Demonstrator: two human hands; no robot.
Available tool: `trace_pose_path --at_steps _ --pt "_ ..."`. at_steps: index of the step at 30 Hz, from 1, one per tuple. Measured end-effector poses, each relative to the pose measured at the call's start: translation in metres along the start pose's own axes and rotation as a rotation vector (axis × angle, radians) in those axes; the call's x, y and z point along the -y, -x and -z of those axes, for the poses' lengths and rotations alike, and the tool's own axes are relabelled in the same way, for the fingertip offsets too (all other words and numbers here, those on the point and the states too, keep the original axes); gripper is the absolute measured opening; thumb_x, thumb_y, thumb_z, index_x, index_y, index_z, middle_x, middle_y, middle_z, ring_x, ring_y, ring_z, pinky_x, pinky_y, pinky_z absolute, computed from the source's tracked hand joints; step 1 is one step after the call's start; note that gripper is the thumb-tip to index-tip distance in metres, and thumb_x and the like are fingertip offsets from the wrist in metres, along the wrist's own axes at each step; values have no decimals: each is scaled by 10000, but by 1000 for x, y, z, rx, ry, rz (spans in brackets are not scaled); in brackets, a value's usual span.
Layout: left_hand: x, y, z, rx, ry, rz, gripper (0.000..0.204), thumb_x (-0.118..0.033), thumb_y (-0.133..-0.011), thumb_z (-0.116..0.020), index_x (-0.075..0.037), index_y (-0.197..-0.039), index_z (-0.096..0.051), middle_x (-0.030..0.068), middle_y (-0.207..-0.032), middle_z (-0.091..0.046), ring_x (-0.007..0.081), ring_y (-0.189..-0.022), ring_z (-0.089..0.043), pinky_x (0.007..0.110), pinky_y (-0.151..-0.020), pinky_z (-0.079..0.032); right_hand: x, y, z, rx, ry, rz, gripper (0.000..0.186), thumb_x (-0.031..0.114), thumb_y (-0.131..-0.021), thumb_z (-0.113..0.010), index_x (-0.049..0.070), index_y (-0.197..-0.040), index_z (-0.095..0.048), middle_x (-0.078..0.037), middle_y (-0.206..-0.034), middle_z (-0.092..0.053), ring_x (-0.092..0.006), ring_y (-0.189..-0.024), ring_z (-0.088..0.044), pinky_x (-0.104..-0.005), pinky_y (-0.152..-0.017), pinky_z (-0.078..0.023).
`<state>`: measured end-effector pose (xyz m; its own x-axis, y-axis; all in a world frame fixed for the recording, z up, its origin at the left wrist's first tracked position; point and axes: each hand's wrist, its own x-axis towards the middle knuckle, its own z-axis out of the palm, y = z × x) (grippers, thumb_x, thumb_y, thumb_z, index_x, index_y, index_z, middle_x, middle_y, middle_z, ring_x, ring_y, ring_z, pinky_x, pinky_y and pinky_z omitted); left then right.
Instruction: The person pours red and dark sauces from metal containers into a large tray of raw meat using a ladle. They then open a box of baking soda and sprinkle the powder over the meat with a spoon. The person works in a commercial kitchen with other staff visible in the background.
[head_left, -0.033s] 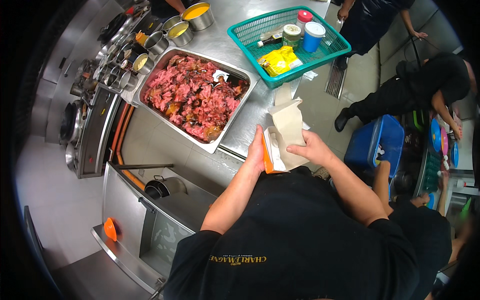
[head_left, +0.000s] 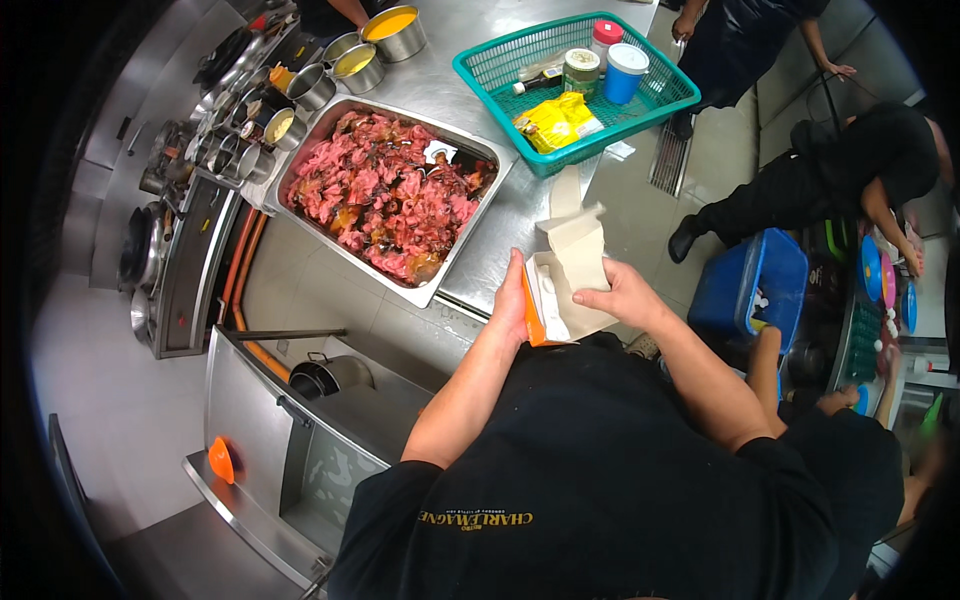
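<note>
In front of my body I hold an opened cardboard box [head_left: 580, 262], orange outside and plain grey-beige inside. My left hand [head_left: 512, 302] is wrapped round its orange side. My right hand [head_left: 625, 297] grips the opposite side, thumb pressed on the inner cardboard. A white packet or lining [head_left: 551, 302] shows inside the box; I cannot tell which. The lifted flaps point away from me, toward the steel table [head_left: 530, 205]. Just beyond my left hand, a deep steel pan [head_left: 428, 296] holds raw sliced meat [head_left: 385, 190] in dark liquid, with a small white piece [head_left: 440, 152] on top.
A green basket [head_left: 560, 165] with jars, a bottle and a yellow packet [head_left: 556, 122] stands at the table's far right. Steel pots [head_left: 400, 42] of yellow-orange liquid sit behind the pan. Co-workers and a blue bin [head_left: 725, 285] are on the right; a sink [head_left: 325, 475] is lower left.
The box's upper flap has tipped and folded a little, showing more of the inside. Both my hands keep their hold in nearly the same place.
</note>
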<state>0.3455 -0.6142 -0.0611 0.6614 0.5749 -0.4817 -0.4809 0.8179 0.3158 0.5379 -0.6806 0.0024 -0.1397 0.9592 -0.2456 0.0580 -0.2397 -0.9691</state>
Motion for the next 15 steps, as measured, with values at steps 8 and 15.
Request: trace_pose_path --at_steps 8,15 --pt "-7 -2 1 -2 -30 8 798 -697 -997 -322 -50 -1442 -461 180 -1353 -588 332 -1218 -605 498 -1022 -507 14 0 10 71 306 -32 341 211 -880 -755 23 -1156 -691 -97 -1018 -743 -174 -926 -692 -339 -842 -533" --pt "-8 -5 2 15 14 -26 737 -673 -1009 -336 -107 -1467 -449 136 -1370 -590 322 -1241 -591 510 -1017 -504 3 11 2 -56 624 275 289 215 -892 -743 45 -1122 -704 -108 -1002 -734 -231 -906 -708 -338 -810 -528"
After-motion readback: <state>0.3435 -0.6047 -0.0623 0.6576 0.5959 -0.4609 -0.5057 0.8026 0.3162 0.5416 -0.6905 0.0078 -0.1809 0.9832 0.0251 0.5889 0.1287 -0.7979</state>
